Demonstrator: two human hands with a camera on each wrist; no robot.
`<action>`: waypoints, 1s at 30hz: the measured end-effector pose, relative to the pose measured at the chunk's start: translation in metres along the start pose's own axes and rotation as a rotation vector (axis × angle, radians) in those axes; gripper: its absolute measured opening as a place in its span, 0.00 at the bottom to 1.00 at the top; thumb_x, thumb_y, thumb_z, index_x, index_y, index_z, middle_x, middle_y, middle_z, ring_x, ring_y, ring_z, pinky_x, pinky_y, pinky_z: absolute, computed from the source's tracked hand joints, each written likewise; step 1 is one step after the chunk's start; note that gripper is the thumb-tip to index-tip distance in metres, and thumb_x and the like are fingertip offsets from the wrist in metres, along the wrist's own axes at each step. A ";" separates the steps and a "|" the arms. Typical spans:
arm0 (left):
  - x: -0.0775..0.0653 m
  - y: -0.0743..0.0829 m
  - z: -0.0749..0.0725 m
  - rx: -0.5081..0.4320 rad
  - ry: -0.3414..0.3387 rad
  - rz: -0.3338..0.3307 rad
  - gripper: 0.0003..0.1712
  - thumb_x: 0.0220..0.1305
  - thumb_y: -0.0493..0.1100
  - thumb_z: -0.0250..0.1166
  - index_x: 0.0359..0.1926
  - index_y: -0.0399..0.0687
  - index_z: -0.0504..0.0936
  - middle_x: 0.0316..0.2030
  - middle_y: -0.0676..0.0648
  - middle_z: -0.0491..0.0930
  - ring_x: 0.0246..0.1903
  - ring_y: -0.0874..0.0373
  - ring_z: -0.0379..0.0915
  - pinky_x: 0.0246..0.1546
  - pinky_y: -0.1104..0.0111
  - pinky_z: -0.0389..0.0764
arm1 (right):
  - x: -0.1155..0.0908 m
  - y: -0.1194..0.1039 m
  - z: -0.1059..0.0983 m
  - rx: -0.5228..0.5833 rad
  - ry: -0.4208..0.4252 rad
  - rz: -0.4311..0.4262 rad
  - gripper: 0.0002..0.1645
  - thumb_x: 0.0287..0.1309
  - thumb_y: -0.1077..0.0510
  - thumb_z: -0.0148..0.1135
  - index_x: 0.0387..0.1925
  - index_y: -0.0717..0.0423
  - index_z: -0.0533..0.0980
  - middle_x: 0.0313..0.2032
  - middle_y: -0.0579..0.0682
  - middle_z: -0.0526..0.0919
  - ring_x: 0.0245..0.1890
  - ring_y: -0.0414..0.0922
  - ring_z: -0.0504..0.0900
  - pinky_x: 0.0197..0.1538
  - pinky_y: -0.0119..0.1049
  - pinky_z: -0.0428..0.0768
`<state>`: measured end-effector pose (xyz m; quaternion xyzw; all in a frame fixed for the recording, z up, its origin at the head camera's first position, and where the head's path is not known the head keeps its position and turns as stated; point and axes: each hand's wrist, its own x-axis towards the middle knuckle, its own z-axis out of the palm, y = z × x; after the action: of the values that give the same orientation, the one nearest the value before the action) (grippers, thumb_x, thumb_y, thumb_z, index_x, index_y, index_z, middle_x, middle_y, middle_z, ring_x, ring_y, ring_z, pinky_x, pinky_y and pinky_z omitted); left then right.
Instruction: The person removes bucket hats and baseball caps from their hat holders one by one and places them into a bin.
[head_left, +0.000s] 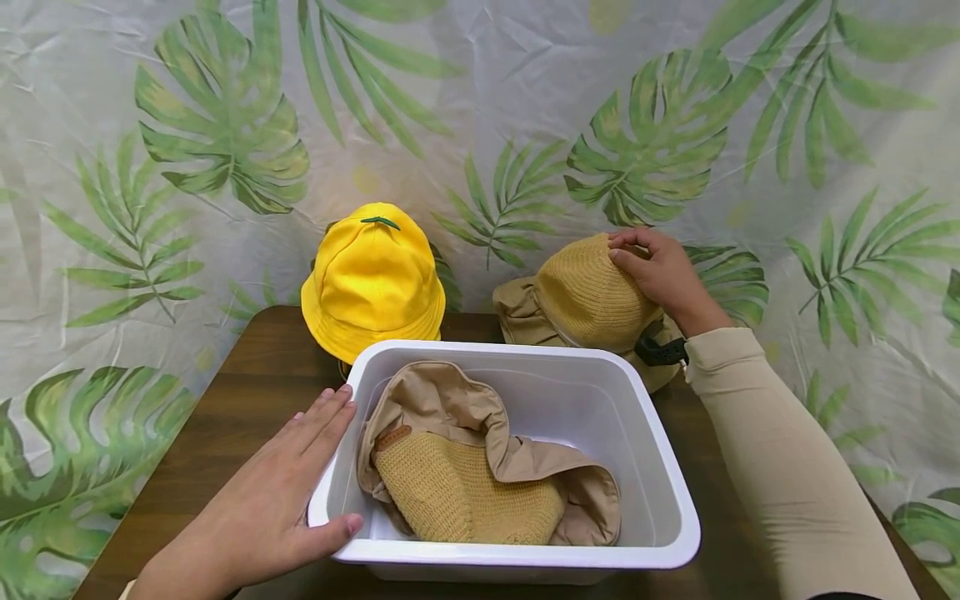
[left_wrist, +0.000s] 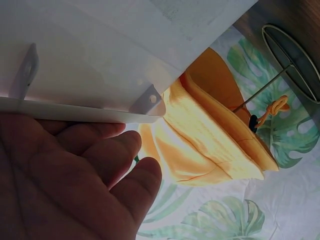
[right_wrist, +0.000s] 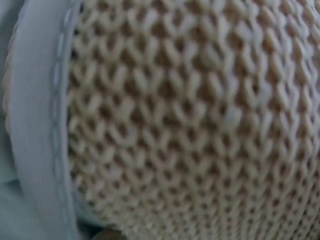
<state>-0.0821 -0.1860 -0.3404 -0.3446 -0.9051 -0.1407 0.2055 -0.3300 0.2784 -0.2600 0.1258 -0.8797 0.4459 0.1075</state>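
Note:
My left hand lies along the left rim of a white plastic tub, its fingers straight and thumb spread near the front corner. Inside the tub is a tan hat with a knitted crown, a floppy fabric brim and a small brown label. Behind the tub, at right, my right hand pinches the crown of a second knitted tan hat. Its coarse knit and a pale stitched band fill the right wrist view, where the fingers are mostly out of sight.
A yellow bucket hat with a green tip stands behind the tub's left corner. The left wrist view shows it on a thin metal stand, with a cord hanging. A leaf-print cloth hangs behind the dark wooden table.

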 end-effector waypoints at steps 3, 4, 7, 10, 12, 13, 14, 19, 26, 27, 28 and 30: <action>0.000 0.001 0.000 0.001 0.000 0.000 0.58 0.58 0.70 0.62 0.74 0.33 0.57 0.74 0.39 0.56 0.72 0.45 0.52 0.72 0.71 0.38 | -0.002 0.003 -0.002 0.013 -0.021 0.016 0.24 0.64 0.47 0.65 0.53 0.60 0.78 0.63 0.55 0.74 0.69 0.50 0.64 0.69 0.49 0.62; 0.000 0.001 0.000 0.002 0.000 0.000 0.58 0.58 0.70 0.62 0.74 0.33 0.57 0.74 0.39 0.56 0.72 0.45 0.52 0.72 0.71 0.38 | -0.002 0.003 -0.003 0.012 -0.032 0.017 0.25 0.63 0.46 0.66 0.54 0.59 0.77 0.64 0.55 0.74 0.70 0.50 0.63 0.69 0.49 0.61; 0.000 0.001 0.000 0.002 -0.002 -0.003 0.58 0.58 0.70 0.61 0.74 0.33 0.57 0.74 0.39 0.56 0.73 0.45 0.52 0.72 0.71 0.39 | -0.003 0.001 -0.005 -0.002 -0.063 0.019 0.30 0.60 0.44 0.68 0.57 0.58 0.76 0.67 0.54 0.71 0.72 0.51 0.59 0.70 0.51 0.57; 0.000 0.001 0.000 0.002 -0.009 -0.008 0.58 0.58 0.70 0.62 0.74 0.33 0.57 0.74 0.39 0.56 0.73 0.45 0.52 0.72 0.71 0.39 | -0.004 0.001 -0.007 -0.031 -0.102 0.021 0.34 0.60 0.45 0.69 0.62 0.57 0.73 0.69 0.55 0.66 0.71 0.54 0.58 0.69 0.54 0.58; 0.001 0.001 -0.001 0.003 -0.013 -0.012 0.58 0.58 0.70 0.62 0.74 0.33 0.57 0.74 0.39 0.56 0.73 0.45 0.52 0.72 0.71 0.39 | -0.003 0.002 -0.008 -0.067 -0.139 0.009 0.38 0.59 0.45 0.69 0.67 0.56 0.69 0.71 0.56 0.61 0.71 0.56 0.58 0.67 0.57 0.59; 0.001 0.001 -0.001 0.004 -0.015 -0.012 0.58 0.57 0.70 0.62 0.74 0.33 0.57 0.74 0.39 0.56 0.72 0.45 0.52 0.72 0.71 0.39 | -0.003 0.002 -0.009 -0.083 -0.155 -0.001 0.40 0.59 0.45 0.69 0.69 0.56 0.67 0.72 0.57 0.60 0.70 0.58 0.57 0.66 0.58 0.59; 0.001 0.001 -0.001 0.006 -0.015 -0.014 0.58 0.57 0.69 0.63 0.74 0.33 0.57 0.74 0.39 0.56 0.72 0.45 0.52 0.72 0.72 0.38 | -0.002 0.002 -0.009 -0.096 -0.170 -0.010 0.42 0.59 0.45 0.69 0.70 0.56 0.65 0.72 0.58 0.58 0.69 0.59 0.57 0.65 0.59 0.60; 0.000 0.002 0.000 0.003 -0.015 -0.015 0.58 0.56 0.69 0.63 0.74 0.34 0.57 0.74 0.39 0.56 0.72 0.45 0.52 0.72 0.72 0.38 | 0.001 0.004 -0.008 -0.138 -0.197 -0.065 0.45 0.59 0.47 0.69 0.72 0.58 0.63 0.71 0.61 0.59 0.68 0.60 0.58 0.64 0.59 0.61; 0.001 0.002 0.000 -0.006 -0.014 -0.013 0.58 0.56 0.69 0.63 0.74 0.34 0.57 0.74 0.39 0.55 0.72 0.44 0.52 0.72 0.72 0.38 | 0.002 0.002 -0.006 -0.121 -0.191 -0.053 0.41 0.60 0.50 0.69 0.70 0.59 0.66 0.69 0.62 0.62 0.65 0.60 0.62 0.62 0.59 0.64; 0.001 0.002 -0.001 -0.005 -0.014 -0.013 0.58 0.56 0.69 0.64 0.74 0.33 0.57 0.74 0.39 0.55 0.72 0.44 0.52 0.72 0.72 0.38 | 0.002 0.001 -0.006 -0.115 -0.185 -0.042 0.40 0.60 0.50 0.69 0.69 0.59 0.66 0.69 0.62 0.61 0.65 0.60 0.62 0.61 0.58 0.64; 0.001 0.002 -0.001 -0.005 -0.015 -0.015 0.58 0.56 0.68 0.64 0.74 0.33 0.57 0.74 0.39 0.56 0.72 0.44 0.52 0.72 0.72 0.38 | 0.001 0.001 -0.006 -0.110 -0.179 -0.029 0.39 0.60 0.50 0.69 0.69 0.59 0.66 0.70 0.62 0.61 0.66 0.60 0.62 0.62 0.58 0.64; 0.001 0.002 -0.001 -0.005 -0.018 -0.020 0.58 0.56 0.68 0.64 0.74 0.33 0.57 0.74 0.39 0.56 0.72 0.44 0.52 0.72 0.73 0.38 | 0.000 -0.001 -0.006 -0.099 -0.173 -0.001 0.39 0.61 0.49 0.68 0.69 0.58 0.66 0.70 0.62 0.60 0.67 0.60 0.61 0.62 0.57 0.64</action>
<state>-0.0812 -0.1844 -0.3391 -0.3375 -0.9099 -0.1418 0.1950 -0.3297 0.2824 -0.2560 0.1589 -0.9065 0.3894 0.0375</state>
